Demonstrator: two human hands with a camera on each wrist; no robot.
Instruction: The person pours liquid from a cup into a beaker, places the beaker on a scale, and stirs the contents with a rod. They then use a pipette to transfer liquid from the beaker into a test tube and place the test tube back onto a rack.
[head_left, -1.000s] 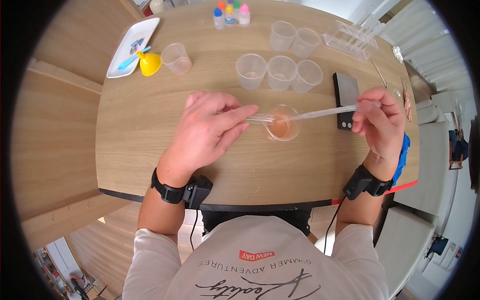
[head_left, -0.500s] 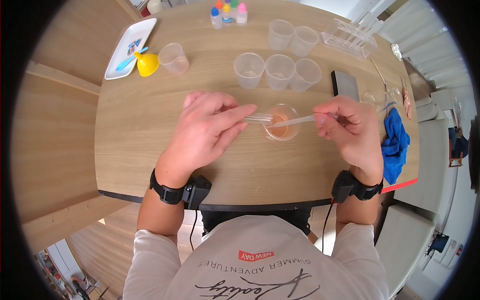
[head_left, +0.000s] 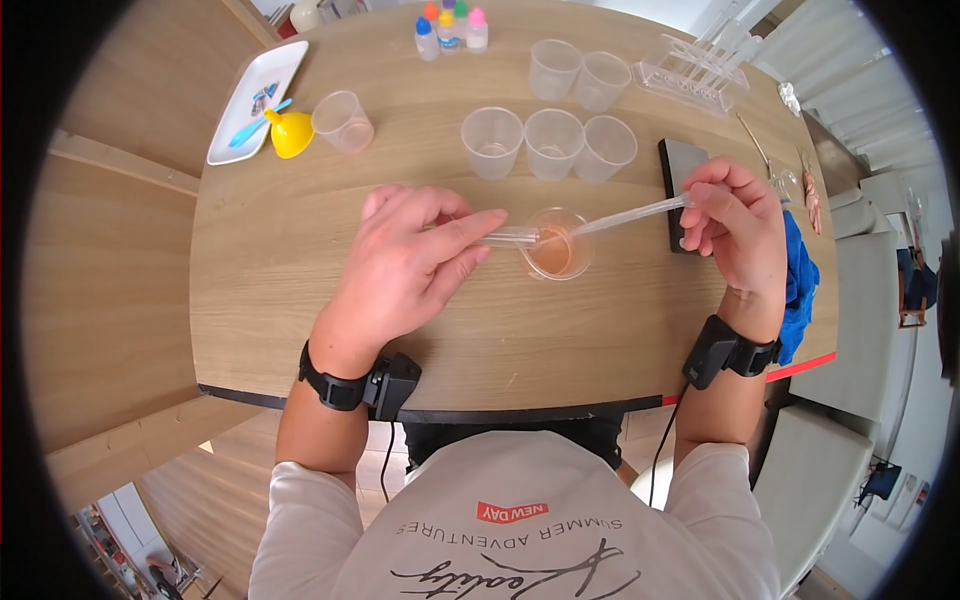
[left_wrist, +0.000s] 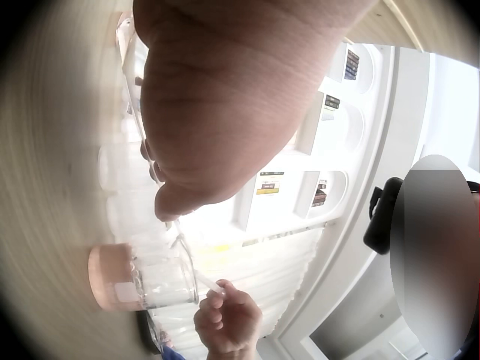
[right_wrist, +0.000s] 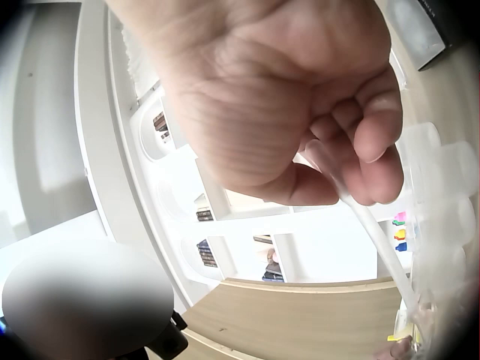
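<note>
A clear cup with orange-brown liquid (head_left: 553,258) stands before the person; the left wrist view shows the same cup (left_wrist: 112,277) side-on. The left hand (head_left: 405,265) pinches a clear tube (head_left: 510,238) between thumb and fingers, its far end over the cup's rim. Held by its upper end in the right hand (head_left: 738,225), a translucent plastic pipette (head_left: 635,213) slants down to the left, its tip close to the tube's mouth over the cup. In the right wrist view the pipette (right_wrist: 375,236) runs out from between the right hand's thumb and fingers (right_wrist: 379,135).
Several empty cups (head_left: 553,140) stand behind. A black-edged scale (head_left: 683,160) lies by the right hand, a blue cloth (head_left: 797,290) beyond it. Back right is a tube rack (head_left: 690,85); on the left are a yellow funnel (head_left: 291,135), a white tray (head_left: 240,95) and another cup (head_left: 343,125).
The right hand moved left toward the cup, then back right and slightly up, keeping the pipette. The left hand and its tube stay nearly still.
</note>
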